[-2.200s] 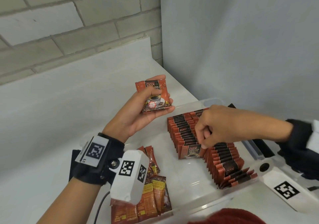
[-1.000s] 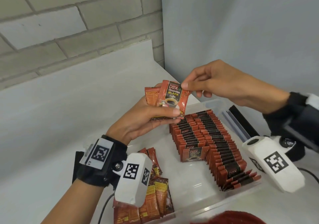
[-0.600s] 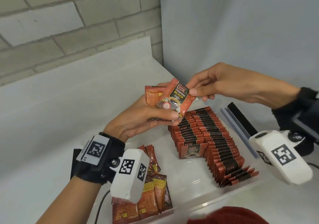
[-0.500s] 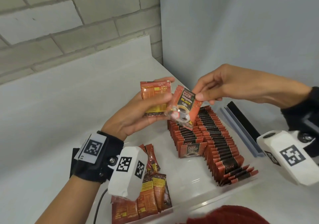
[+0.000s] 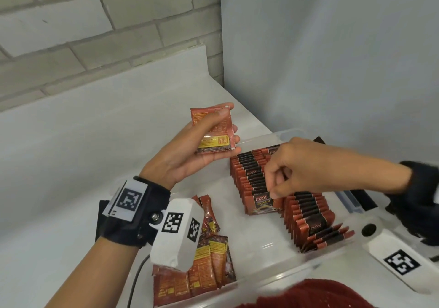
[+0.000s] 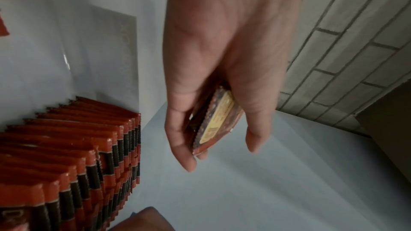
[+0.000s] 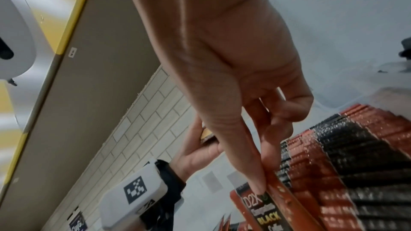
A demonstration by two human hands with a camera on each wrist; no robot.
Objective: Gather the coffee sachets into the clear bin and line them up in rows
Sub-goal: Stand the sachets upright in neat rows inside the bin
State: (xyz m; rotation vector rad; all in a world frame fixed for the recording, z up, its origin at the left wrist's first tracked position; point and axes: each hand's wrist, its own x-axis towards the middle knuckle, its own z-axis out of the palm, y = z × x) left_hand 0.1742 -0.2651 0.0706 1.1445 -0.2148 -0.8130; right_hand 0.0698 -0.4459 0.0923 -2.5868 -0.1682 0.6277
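1. Surface [image 5: 83, 155]: white and smooth, set into a corner where a pale brick wall [image 5: 95, 29] meets a plain grey panel [image 5: 332, 58].
2. On it I see one clear bin [image 5: 266, 281], its near rim catching the light.
3. Inside the bin I count two rows of red-and-black coffee sachets standing on edge: a left row [image 5: 251, 179] and a right row [image 5: 308, 215], touching side by side. I cannot count the single packets.
4. One loose pile of sachets [image 5: 204, 267] lies flat at the bin's near-left end, partly hidden by my wrist camera.
5. My left hand [image 5: 187, 155] is raised above the surface, palm up, thumb and fingers curled round a small stack of sachets [image 5: 215, 129], back labels facing me.
6. My right hand [image 5: 297, 170] reaches down onto the left row, thumb and forefinger pinching the top edge of the front sachet [image 5: 262, 204].
7. At the right hand's thumb, the right wrist view shows that front sachet's printed face [image 7: 264, 212].
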